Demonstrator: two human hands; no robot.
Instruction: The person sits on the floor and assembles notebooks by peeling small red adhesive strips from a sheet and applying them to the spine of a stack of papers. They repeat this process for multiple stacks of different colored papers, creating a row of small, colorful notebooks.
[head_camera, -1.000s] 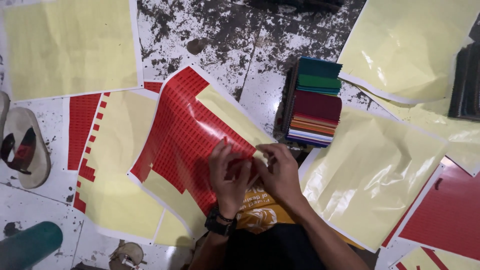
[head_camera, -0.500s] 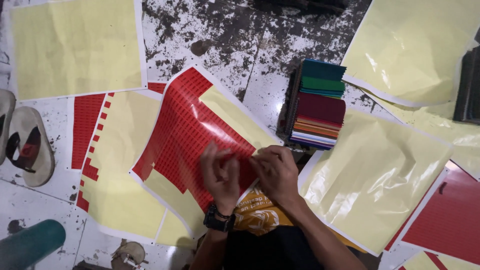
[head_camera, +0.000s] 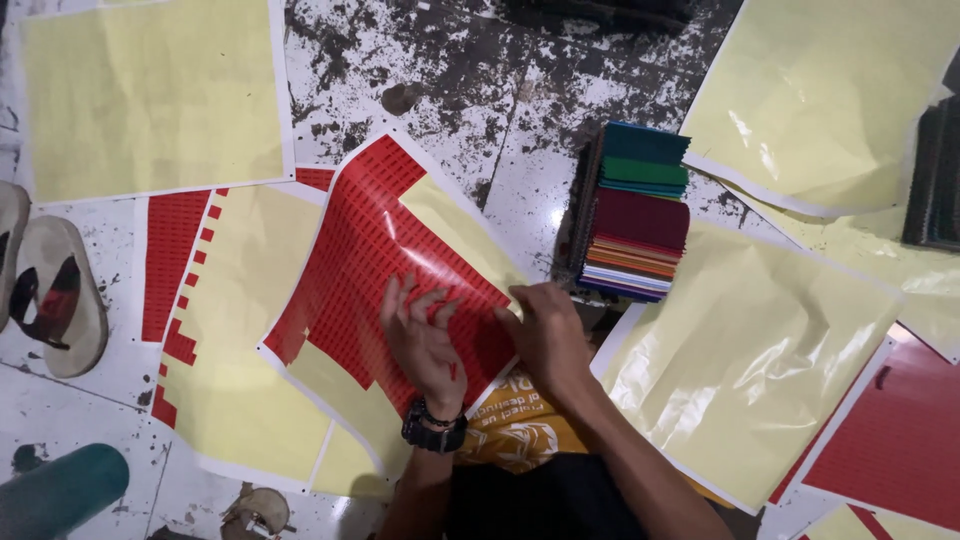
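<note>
While a red sticker sheet (head_camera: 370, 270) lies tilted on a paint-spattered floor (head_camera: 500, 110), its near corner by the person's lap, both bare hands work at its lower right edge. The left hand (head_camera: 425, 340), a dark watch (head_camera: 434, 432) at the wrist, rests flat on the red stickers with its fingers (head_camera: 395, 300) spread apart. The right hand (head_camera: 548, 335) sits just beside it with fingers curled together at the sheet's edge; whether they pinch a sticker cannot be told. Part of the sheet shows bare yellow backing. Just to the left, partly beneath it, lies a mostly stripped sheet (head_camera: 240, 340) with red left only along its left side. A stack of coloured sheets (head_camera: 640, 215) stands near the right hand. Plain yellow backing sheets (head_camera: 150, 95) lie around, and a sandal (head_camera: 55, 295) rests at the left edge.
</note>
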